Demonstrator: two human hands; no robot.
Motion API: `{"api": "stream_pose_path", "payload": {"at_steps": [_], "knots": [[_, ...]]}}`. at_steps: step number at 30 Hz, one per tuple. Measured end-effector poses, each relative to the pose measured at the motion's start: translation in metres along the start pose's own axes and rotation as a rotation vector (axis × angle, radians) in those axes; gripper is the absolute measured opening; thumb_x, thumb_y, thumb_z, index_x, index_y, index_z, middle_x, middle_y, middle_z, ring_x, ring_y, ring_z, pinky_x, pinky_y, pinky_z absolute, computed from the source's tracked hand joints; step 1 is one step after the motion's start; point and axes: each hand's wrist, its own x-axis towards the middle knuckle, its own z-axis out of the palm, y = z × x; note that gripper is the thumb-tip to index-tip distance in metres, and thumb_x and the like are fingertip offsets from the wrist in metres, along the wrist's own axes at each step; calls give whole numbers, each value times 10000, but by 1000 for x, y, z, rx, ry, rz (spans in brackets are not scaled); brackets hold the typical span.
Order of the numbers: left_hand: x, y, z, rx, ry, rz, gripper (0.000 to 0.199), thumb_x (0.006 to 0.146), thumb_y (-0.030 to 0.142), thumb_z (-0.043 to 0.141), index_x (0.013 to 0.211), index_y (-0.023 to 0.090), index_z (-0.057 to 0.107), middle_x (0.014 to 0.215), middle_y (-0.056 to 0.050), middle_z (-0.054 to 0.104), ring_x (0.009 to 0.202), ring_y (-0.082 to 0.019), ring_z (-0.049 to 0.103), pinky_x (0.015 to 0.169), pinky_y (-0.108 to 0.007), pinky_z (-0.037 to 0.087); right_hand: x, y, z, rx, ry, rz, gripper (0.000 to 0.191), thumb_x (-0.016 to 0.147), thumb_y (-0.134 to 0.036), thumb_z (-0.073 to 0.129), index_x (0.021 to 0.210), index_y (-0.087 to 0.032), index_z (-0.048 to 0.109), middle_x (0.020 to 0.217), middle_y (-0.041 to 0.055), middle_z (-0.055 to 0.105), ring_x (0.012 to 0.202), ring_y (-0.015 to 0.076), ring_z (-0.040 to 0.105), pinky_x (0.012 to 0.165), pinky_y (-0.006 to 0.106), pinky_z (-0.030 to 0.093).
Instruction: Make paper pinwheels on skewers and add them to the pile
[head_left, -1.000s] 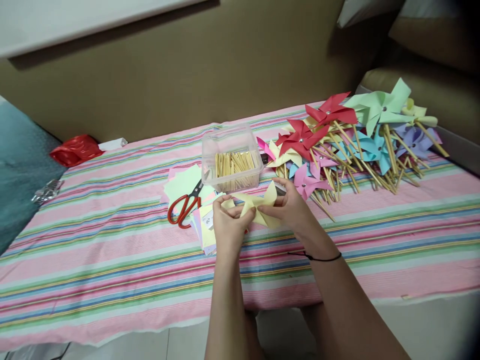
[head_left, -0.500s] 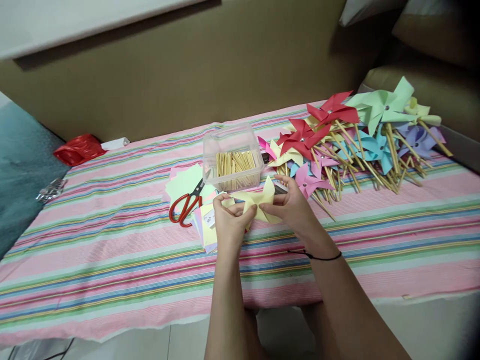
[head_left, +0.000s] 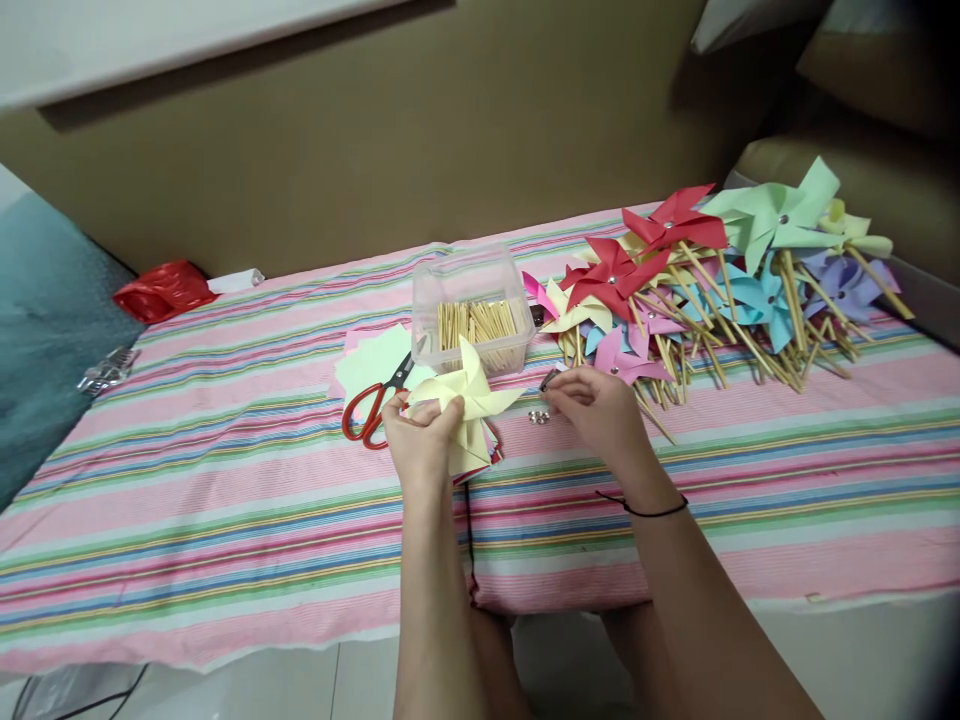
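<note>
My left hand [head_left: 421, 440] pinches a pale yellow paper pinwheel [head_left: 471, 402] near its middle, thumb on top, with its blades folded in and spread out. My right hand [head_left: 600, 405] is apart from it on the right, fingertips closed round a small dark object [head_left: 550, 380] whose kind I cannot make out. Just below those fingertips lies a little group of shiny metal pieces [head_left: 538, 417]. Scissors with red handles [head_left: 365, 420] lie left of my left hand, partly on light green paper sheets [head_left: 367, 362]. More paper lies beneath the pinwheel, mostly hidden.
Behind my hands stands a clear plastic box [head_left: 472, 270] with short wooden sticks [head_left: 480, 322] in it. A pile of coloured pinwheels on sticks [head_left: 765, 300] covers the right side. On the far left are a red plastic bag [head_left: 165, 292] and a striped cloth [head_left: 225, 480] edge.
My left hand has moved left with the yellow pinwheel, now turned more face-up. My right hand has let go of it and closed on the small dark object. The metal pieces have come into view.
</note>
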Motion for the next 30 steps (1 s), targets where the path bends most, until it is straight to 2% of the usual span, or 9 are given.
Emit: {"api": "stream_pose_path", "payload": {"at_steps": [1,5,10,14,23,30], "knots": [[1,1,-1,-1,18,-2,638,503,124,793,1004,189,402,657,25,647,593,-135,645,645,-252,495,0,2,1,-115,-31,-25,30,746,-197,639,759,-180,660,698,46,702,645,199,665,644,335,515],[2,0,-1,-18,12,-4,637,505,127,797,1000,188,401,663,23,650,587,-135,646,651,-260,502,-2,6,13,-579,-114,-137,160,769,-95,573,803,-175,708,811,79,727,754,230,665,699,346,486],[0,-2,1,-60,-44,3,624,526,145,787,996,192,378,683,-15,686,563,-137,645,604,-245,493,-5,1,26,-840,-138,-182,237,837,-92,499,808,-170,720,907,105,712,873,237,651,663,300,439],[0,-2,0,-73,-61,1,622,518,147,787,984,189,377,658,-11,686,539,-130,634,569,-224,480,-3,1,31,-949,-139,-135,246,858,-114,487,815,-164,723,912,107,698,857,222,642,601,276,393],[-1,-3,-1,-107,-102,-16,651,517,157,789,1015,192,372,661,-4,687,540,-145,647,555,-234,493,0,7,35,-1072,-144,-92,249,879,-103,455,817,-135,694,914,116,683,822,209,629,565,272,340],[-3,-2,0,-94,-138,22,618,541,145,769,980,205,338,631,2,682,519,-131,636,545,-222,495,-1,7,38,-1059,-109,-109,229,891,-105,437,849,-117,662,960,121,654,763,202,615,535,286,307]]}}
